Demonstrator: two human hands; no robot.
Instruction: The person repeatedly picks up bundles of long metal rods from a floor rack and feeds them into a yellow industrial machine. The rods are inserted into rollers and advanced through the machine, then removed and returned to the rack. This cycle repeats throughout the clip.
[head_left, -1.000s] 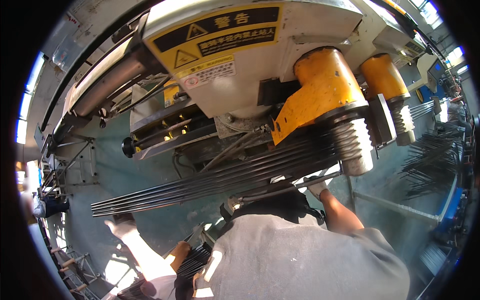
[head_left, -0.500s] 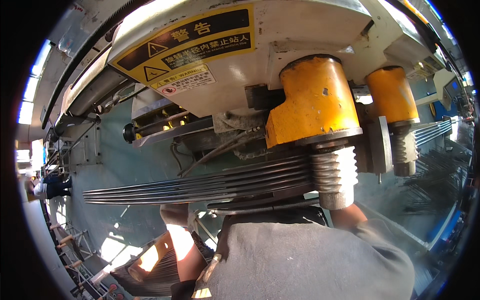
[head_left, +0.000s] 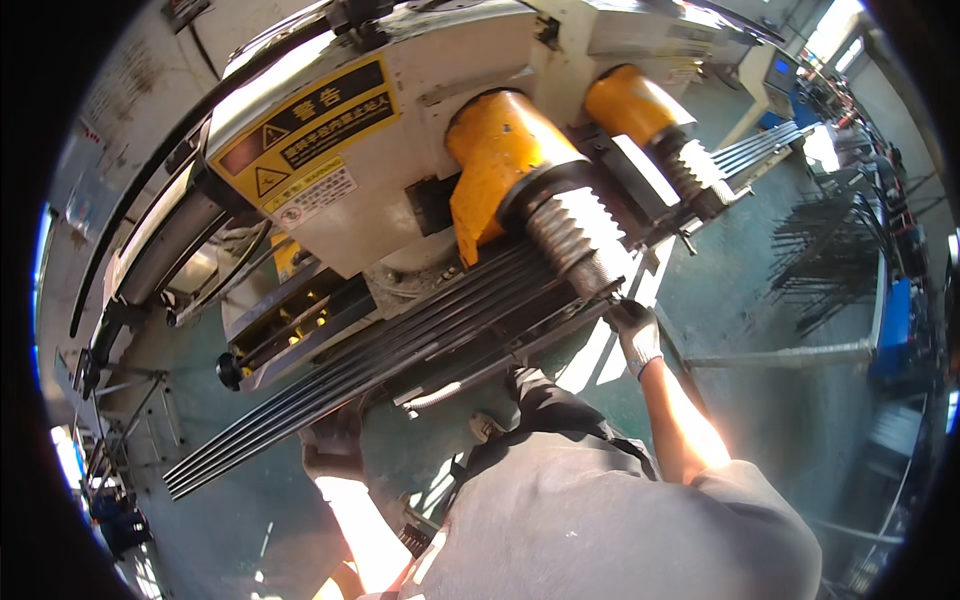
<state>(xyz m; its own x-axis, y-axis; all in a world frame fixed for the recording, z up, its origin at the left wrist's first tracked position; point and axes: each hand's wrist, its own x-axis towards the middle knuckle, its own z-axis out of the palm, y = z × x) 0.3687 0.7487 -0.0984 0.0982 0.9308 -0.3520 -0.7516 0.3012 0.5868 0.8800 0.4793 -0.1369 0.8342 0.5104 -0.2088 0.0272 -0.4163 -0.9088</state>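
Note:
Several long dark metal rods (head_left: 330, 385) lie side by side and run slantwise from the lower left into the bending machine (head_left: 400, 150). My left hand (head_left: 333, 447), in a dark glove, is at the near edge of the rods, its fingers hidden beneath them. To the right, my gloved right hand (head_left: 634, 330) is closed at the machine's near edge, just below a ridged metal cylinder (head_left: 580, 240); what it grips is hidden. That cylinder hangs from an orange housing (head_left: 515, 140). Behind it stands a second orange housing (head_left: 635, 103) with its own ridged cylinder (head_left: 697, 170).
A yellow and black warning label (head_left: 315, 120) is on the machine's pale body. A ribbed hose (head_left: 435, 395) hangs under the rods, near my shoe (head_left: 487, 428). On the right, a heap of thin rods (head_left: 825, 250) lies beyond a metal frame bar (head_left: 785, 356).
My view has turned, so the machine and rods now slant up to the right. My right hand, earlier hidden behind the ridged cylinder, now shows. My left hand remains by the rods.

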